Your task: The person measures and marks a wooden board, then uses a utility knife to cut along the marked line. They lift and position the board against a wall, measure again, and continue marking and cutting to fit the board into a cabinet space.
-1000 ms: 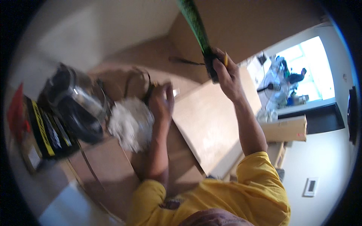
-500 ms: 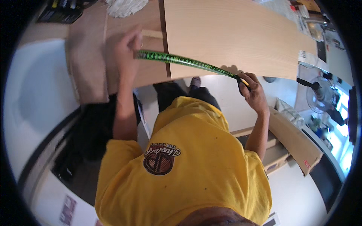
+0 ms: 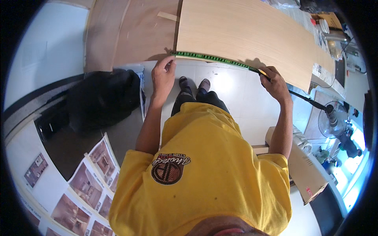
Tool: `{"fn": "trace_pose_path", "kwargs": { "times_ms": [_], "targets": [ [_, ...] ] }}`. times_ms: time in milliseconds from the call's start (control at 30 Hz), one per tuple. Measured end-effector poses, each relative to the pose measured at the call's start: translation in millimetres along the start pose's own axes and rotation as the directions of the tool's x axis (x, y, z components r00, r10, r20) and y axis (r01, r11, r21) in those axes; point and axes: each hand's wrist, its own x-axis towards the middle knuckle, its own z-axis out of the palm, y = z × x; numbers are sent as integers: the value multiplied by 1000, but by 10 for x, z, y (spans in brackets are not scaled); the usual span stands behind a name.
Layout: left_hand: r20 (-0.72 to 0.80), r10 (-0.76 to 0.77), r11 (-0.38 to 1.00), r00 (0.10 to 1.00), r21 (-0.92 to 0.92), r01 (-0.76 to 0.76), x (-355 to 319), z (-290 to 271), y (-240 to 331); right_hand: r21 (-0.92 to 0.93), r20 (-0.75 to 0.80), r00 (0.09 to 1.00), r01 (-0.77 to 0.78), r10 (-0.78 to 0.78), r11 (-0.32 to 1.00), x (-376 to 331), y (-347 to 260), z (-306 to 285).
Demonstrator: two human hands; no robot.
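A pale wood-grain board [image 3: 244, 35] lies in front of me, its near edge facing my body. Along that edge stretches the green blade of a tape measure [image 3: 216, 59]. At the board's near left corner, my left hand [image 3: 163, 76] has thumb and fingers closed at the blade's end. The exact pinch on the end hook is too small to make out. My right hand [image 3: 274, 83] grips the dark and yellow tape case near the right part of the same edge, hiding most of it.
A brown sheet surface [image 3: 147, 35] with a small wood strip [image 3: 167, 16] adjoins the board's left side. Black cloth [image 3: 104, 98] is at left, above printed picture panels [image 3: 84, 183]. A fan [image 3: 332, 118] and a cardboard box [image 3: 303, 169] stand at right.
My left hand has come right and nearer to me, bringing the blade's end from beyond the board to its near left corner. The blade now follows the near edge; the whole view has shifted.
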Motion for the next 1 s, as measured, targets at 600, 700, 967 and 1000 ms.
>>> {"fn": "trace_pose_path", "kwargs": {
  "times_ms": [600,700,967,1000],
  "targets": [
    [-313,-48,992,949,98,82,-39,427,132,-64,11,987,163,-162,985,313,497,-108],
    [-278,-94,994,956,23,105,19,427,153,-105,0,986,167,-168,980,353,498,-48],
    [-205,-191,978,960,41,204,23,158,232,-114,-57,988,134,-141,984,214,424,64],
    [-200,-134,983,970,94,155,60,163,242,-114,-69,987,136,-144,984,199,415,77]
  ]
}}
